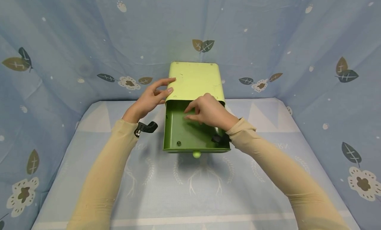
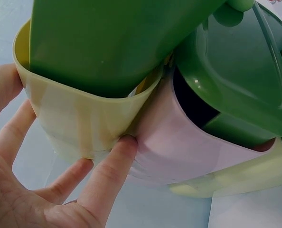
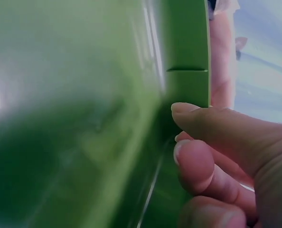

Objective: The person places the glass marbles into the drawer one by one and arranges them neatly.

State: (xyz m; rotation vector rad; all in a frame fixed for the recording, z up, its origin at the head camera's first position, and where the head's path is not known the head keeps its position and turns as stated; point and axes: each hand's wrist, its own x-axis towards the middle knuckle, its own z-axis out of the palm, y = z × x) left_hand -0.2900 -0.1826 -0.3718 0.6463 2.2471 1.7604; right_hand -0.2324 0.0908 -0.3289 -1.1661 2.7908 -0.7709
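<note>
Blue curtains (image 1: 166,21) back the surface (image 1: 253,190), where a far-edge box (image 1: 194,81) points its drawer (image 1: 193,140) lengthwise toward the near edge, left hand (image 1: 148,99) spread against the box, right hand (image 1: 208,110), grip apart, over the drawer.

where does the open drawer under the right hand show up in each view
Head: the drawer is central, just below the picture's middle.
Left wrist: upper left, sticking out of the yellow case.
Right wrist: close up, filling most of the left and middle.
Shared landmark: the left hand touching that case, in the head and left wrist views.
</note>
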